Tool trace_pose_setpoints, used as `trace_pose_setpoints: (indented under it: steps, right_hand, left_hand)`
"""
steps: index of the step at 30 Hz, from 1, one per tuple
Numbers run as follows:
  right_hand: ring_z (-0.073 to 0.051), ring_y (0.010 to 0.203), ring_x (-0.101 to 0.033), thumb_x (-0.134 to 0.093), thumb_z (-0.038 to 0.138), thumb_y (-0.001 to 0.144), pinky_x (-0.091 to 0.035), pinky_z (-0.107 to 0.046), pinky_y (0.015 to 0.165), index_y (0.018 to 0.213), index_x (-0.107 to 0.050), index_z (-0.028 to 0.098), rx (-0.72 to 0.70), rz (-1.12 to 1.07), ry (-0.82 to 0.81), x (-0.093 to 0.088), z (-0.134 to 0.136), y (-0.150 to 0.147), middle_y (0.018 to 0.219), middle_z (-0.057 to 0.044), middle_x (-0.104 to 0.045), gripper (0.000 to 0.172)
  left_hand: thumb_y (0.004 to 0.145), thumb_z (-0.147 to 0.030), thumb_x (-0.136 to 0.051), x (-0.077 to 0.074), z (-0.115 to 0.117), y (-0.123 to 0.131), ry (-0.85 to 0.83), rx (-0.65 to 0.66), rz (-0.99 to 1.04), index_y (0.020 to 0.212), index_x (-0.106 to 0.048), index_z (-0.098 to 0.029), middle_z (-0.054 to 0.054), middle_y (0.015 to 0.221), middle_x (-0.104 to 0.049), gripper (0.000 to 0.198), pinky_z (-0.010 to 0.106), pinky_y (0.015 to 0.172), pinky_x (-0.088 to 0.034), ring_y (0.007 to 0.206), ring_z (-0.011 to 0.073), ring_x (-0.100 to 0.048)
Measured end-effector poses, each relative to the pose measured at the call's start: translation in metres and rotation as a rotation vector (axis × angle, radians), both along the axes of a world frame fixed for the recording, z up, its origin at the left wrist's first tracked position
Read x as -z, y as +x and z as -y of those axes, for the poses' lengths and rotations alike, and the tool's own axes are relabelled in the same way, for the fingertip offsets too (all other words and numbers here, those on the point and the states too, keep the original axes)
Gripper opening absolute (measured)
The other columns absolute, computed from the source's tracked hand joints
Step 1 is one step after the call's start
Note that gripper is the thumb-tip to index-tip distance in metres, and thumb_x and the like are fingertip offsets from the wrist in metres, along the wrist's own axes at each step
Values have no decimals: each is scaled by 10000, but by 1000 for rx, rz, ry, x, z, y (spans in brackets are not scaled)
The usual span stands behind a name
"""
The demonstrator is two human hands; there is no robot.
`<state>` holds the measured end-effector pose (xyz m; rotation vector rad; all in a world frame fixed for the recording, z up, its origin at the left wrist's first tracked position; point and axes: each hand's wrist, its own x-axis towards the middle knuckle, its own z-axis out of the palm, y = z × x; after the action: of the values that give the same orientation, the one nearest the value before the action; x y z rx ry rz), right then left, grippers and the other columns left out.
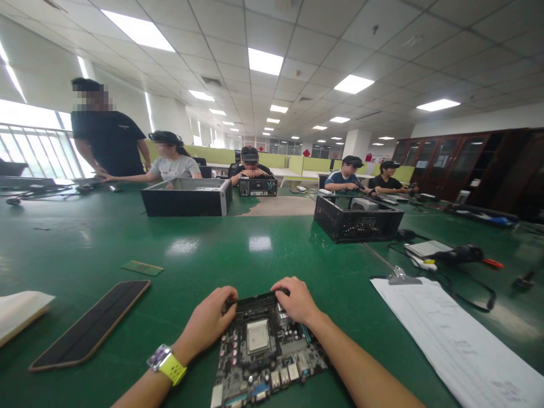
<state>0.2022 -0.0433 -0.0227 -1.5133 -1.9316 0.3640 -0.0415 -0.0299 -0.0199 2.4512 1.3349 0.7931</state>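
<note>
A motherboard (272,351) lies flat on the green table in front of me, with its ports on the near side. A square silver processor (257,335) sits in its socket. Dark memory slots (255,303) run along the far edge. My left hand (212,314) is closed, fingers curled at the far left corner of the board by one end of these slots. At their other end my right hand (295,299) grips the far right corner. The fingertips are partly hidden. A green memory module (142,267) lies apart on the table, beyond my left hand.
A dark long pad (91,326) and white paper (21,311) lie left. A clipboard with sheets (463,340) is at right, near a black handheld tool (461,254) and cables. Open computer cases (185,198) (357,221) stand farther back. Several people work across the table.
</note>
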Motion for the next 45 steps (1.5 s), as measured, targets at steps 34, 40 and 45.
trace_pose_setpoints:
  steps: [34,40,45]
  right_hand:
    - [-174,962,-567,-546,297,793,-388,-294,873,971,-680,249,-30,33,-59,-3,-2,0,996,9,-683,228]
    - [-218,1018,-538,-547,461,807,-380,-363,918,1021,-646,222,-32,84,132,-42,35,-30,1057,-42,-654,336]
    - [-333,1118,-505,-533,547,788,-370,-536,952,1160,-582,212,-258,325,61,-36,80,-88,1193,-114,-597,503]
  left_hand:
    - [794,-189,-443,2,-1,-2,-17,45,-2,864,-540,-206,15,839,-589,121,294,719,-420,786,176,-554]
    - [807,-221,-451,0,0,-1,-36,49,14,873,-555,-207,22,851,-600,123,298,721,-426,795,181,-559]
    - [803,-224,-453,1,-2,-2,-45,43,43,881,-570,-205,28,868,-614,142,306,749,-438,812,184,-567]
